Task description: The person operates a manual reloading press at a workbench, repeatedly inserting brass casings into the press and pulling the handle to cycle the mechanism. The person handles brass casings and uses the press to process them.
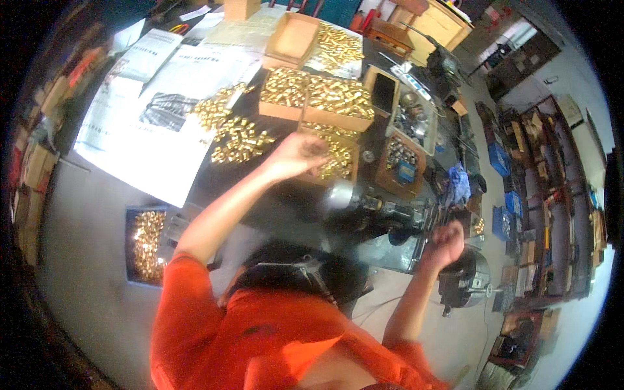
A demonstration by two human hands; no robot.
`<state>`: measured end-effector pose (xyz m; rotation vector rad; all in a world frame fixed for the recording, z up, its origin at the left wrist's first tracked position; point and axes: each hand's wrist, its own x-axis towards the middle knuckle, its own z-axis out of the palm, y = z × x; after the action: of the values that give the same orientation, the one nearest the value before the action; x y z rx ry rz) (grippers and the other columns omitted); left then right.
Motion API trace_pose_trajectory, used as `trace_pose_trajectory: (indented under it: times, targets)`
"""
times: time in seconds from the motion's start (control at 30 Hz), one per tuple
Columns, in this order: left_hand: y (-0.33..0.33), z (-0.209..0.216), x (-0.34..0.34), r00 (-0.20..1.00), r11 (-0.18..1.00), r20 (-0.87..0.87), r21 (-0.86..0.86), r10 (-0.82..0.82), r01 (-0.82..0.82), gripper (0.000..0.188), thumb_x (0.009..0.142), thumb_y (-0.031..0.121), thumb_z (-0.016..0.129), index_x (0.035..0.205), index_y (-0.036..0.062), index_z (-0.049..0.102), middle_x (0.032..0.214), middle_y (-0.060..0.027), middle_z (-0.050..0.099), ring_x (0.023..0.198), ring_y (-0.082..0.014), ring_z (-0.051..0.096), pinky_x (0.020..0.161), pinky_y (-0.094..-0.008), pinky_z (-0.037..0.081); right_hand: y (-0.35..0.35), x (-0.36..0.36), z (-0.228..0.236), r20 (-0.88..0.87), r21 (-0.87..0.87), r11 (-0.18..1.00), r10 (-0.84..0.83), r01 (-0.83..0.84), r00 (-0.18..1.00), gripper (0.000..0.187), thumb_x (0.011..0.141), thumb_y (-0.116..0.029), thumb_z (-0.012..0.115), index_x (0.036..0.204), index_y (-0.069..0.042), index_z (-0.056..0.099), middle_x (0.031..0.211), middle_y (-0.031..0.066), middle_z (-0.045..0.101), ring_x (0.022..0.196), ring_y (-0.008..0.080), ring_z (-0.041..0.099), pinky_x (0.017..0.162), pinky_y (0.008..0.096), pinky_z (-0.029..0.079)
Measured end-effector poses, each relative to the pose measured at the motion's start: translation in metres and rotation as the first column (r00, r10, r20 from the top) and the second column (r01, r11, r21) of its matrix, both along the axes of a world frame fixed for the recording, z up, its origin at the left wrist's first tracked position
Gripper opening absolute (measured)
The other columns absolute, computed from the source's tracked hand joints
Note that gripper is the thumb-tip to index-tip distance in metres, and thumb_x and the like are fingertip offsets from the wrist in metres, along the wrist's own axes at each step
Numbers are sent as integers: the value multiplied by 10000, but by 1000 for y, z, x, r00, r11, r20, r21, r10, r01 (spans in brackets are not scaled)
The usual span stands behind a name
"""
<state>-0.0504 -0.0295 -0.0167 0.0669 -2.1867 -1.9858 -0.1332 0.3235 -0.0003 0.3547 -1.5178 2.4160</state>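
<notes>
My left hand (304, 155) is at the near edge of a cardboard box of small brass fittings (339, 160). Its fingers are curled, and blur hides whatever may be between them. To the right, my right hand (447, 244) is closed in a fist by the end of a small bench machine (396, 214); what it grips cannot be made out. The machine's round, light-coloured head (340, 195) lies just below the box. Behind the left hand, two more boxes of brass pieces (338, 96) stand side by side, and a loose pile (240, 140) lies to their left.
Newspaper sheets (175, 84) cover the table's left part. A blue bin of brass pieces (148, 247) stands low at the left. Right of the boxes are a phone (384, 91), a tray of metal parts (416, 120) and a blue rag (459, 184). Shelves (546, 214) line the right wall.
</notes>
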Motion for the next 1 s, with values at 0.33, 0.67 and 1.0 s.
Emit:
trace_pose_trajectory:
  times: [0.33,0.67,1.0]
  targets:
    - [-68,-36,45,862,425,33,-879,507,-216,170,694,198,631,813,77,618,739,-154,610,733,-315,601,642,-400,482,11,-22,-109,339,96,994,-79,49,938,154,766,-158,484,750,-35,574,651,2,482,564,103,429,501,239,339]
    - [-82,-40,34,876,241,229,-961,425,134,141,653,149,594,771,72,606,768,-141,613,774,-301,604,657,-422,481,-3,-10,-92,384,-8,1000,11,-8,923,142,775,-179,507,749,-44,546,649,-1,492,568,100,456,490,228,356]
    - [-33,3,62,991,841,12,-531,131,-105,184,719,63,612,893,2,609,839,-144,626,791,-250,611,720,-339,480,3,10,-76,502,92,994,-101,63,859,141,790,-166,515,708,-52,528,537,-15,376,440,79,320,397,224,244]
